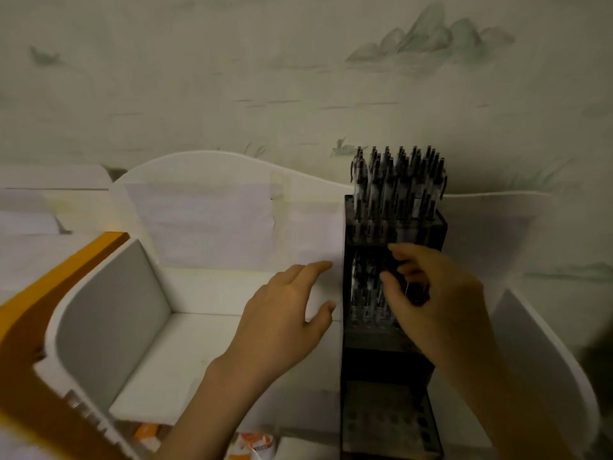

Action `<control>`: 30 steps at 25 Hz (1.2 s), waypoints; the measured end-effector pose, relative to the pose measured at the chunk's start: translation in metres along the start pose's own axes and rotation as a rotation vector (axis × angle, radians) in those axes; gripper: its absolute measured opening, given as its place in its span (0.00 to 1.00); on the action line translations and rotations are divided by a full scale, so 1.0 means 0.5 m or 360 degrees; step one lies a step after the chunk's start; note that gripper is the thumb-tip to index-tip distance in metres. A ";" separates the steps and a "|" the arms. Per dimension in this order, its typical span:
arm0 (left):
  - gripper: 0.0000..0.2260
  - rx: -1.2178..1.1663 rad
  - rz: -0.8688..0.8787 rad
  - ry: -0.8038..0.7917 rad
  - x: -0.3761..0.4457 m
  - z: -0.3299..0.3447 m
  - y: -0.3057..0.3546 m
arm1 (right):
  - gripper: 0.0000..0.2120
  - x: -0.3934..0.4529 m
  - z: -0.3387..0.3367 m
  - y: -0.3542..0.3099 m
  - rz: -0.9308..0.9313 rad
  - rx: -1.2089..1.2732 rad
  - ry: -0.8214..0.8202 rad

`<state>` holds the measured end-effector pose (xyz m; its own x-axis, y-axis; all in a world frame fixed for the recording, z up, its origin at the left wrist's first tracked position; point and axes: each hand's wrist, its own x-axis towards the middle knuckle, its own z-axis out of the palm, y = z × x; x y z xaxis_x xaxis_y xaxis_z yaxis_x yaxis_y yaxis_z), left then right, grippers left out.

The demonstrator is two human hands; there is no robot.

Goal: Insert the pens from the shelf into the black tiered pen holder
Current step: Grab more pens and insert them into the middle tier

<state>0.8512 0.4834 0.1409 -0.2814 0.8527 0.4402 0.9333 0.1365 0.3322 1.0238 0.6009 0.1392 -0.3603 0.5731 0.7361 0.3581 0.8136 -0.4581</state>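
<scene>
Right hand (pixel 438 293) has its grip on a pen (pixel 409 287) at the black holder (pixel 391 343); left hand (pixel 282 313) grip wide

Two bare forearms are showing, rising from the bottom edge, with no sleeve, cuff or glove covering either one as far as they are visible. The left hand (pixel 282 313) is wearing no ring, watch or band on its wrist or fingers, and its short, unpainted nails are showing on the thumb and forefinger. The right hand (pixel 434 293) is likewise carrying no jewellery or covering, though the dim light and motion blur are leaving its finer detail unclear.
</scene>
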 end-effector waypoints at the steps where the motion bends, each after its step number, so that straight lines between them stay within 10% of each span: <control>1: 0.24 0.0027 -0.0031 0.0025 -0.010 -0.001 0.003 | 0.20 -0.003 0.002 -0.017 -0.0065 0.0050 -0.0090; 13: 0.27 0.0507 -0.0674 0.0200 -0.254 -0.067 -0.031 | 0.31 -0.101 0.150 -0.145 -0.0527 0.0113 -0.1093; 30: 0.29 0.0766 -0.1147 0.0525 -0.678 -0.444 -0.413 | 0.29 -0.219 0.475 -0.782 -0.1054 0.0428 -0.1047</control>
<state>0.7045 0.0540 0.1083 -0.8102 0.3036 0.5014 0.4793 0.8356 0.2686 0.7184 0.2435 0.1194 -0.8568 -0.1351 0.4976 -0.2701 0.9397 -0.2100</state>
